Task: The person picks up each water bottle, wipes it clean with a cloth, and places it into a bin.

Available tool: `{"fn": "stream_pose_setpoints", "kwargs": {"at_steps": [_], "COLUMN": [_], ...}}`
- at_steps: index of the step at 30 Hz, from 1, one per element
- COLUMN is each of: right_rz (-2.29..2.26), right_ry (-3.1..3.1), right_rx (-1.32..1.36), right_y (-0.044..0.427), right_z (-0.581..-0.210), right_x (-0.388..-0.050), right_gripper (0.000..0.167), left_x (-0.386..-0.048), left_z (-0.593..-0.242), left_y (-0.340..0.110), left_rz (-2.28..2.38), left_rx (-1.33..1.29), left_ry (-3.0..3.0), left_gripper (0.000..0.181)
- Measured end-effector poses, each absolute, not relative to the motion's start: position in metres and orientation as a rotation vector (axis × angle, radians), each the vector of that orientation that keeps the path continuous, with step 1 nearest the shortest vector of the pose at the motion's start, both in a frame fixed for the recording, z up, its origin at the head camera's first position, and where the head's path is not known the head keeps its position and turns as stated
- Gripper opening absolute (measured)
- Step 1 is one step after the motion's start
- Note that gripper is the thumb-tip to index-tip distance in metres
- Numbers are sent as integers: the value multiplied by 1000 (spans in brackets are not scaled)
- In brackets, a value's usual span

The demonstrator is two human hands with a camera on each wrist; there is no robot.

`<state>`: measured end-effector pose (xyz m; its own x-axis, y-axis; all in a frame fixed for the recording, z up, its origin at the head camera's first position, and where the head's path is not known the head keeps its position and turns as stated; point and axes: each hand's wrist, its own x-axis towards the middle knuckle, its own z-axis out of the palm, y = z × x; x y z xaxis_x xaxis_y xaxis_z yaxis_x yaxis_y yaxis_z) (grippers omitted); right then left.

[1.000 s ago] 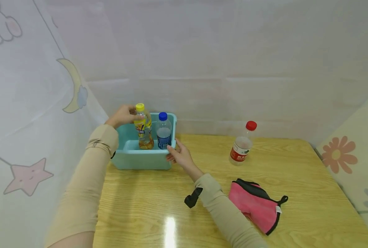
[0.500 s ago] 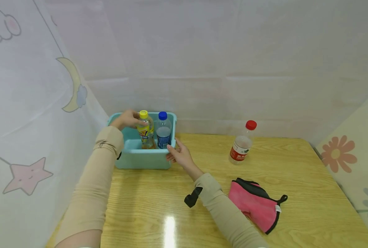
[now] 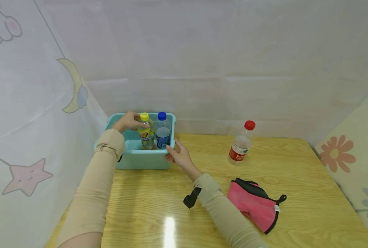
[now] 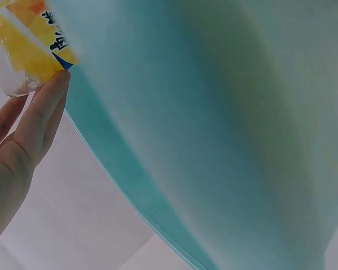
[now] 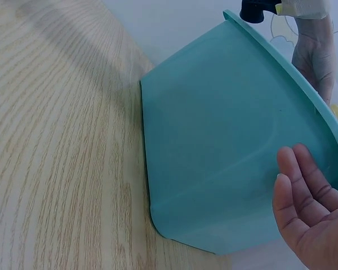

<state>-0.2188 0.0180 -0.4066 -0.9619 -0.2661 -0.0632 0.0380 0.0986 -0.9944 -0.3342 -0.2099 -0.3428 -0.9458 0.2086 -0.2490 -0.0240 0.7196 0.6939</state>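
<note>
At the back left of the table stands a light blue plastic bin (image 3: 142,161). My left hand (image 3: 128,122) reaches over it and holds a yellow-capped drink bottle (image 3: 145,133) by its upper part. This bottle is upright inside the bin, just left of a blue-capped bottle (image 3: 163,135). In the left wrist view, fingers (image 4: 36,121) touch the yellow label; the thumb is out of sight there. My right hand (image 3: 181,156) grips the bin's front right corner, thumb at the rim. The right wrist view has its fingers (image 5: 304,185) against the bin's outer wall.
A red-capped bottle (image 3: 240,148) stands on the wooden table (image 3: 146,206) to the right. Nearer lies a pink cloth with black trim (image 3: 255,206), beside the right forearm. Printed fabric (image 3: 184,62) hangs behind and at both sides.
My left hand has moved right and lower with the yellow-capped bottle, bringing it closer to the blue-capped one. The right hand has stayed on the bin's corner.
</note>
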Motion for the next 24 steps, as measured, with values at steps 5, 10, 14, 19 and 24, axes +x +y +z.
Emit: {"fn": "stream_pose_setpoints", "kwargs": {"at_steps": [5,10,14,19,24], "right_rz": [-1952,-1954,-1957,-1946,-1927], "right_ry": [2144,2134,2132,2129,2149], "right_rx": [-230,-216,-195,-182,-234], "right_y": [17,16,15,14,18], "right_z": [-407,-407,-407,-405,-407], "right_x": [-219,-220,-222,-225,-228], "right_gripper": [63,64,63,63,61], "left_x": [-331,-329,-329,-327,-319], "left_z": [-343,-343,-342,-339,-337], "left_y": [-214,-218,-220,-228,-242], "left_rz": [1038,1031,1065,1136,1183], "left_rx": [155,144,142,95,80], "left_ry": [2640,2651,2631,2606,2611], "left_gripper": [58,59,70,82,80]}}
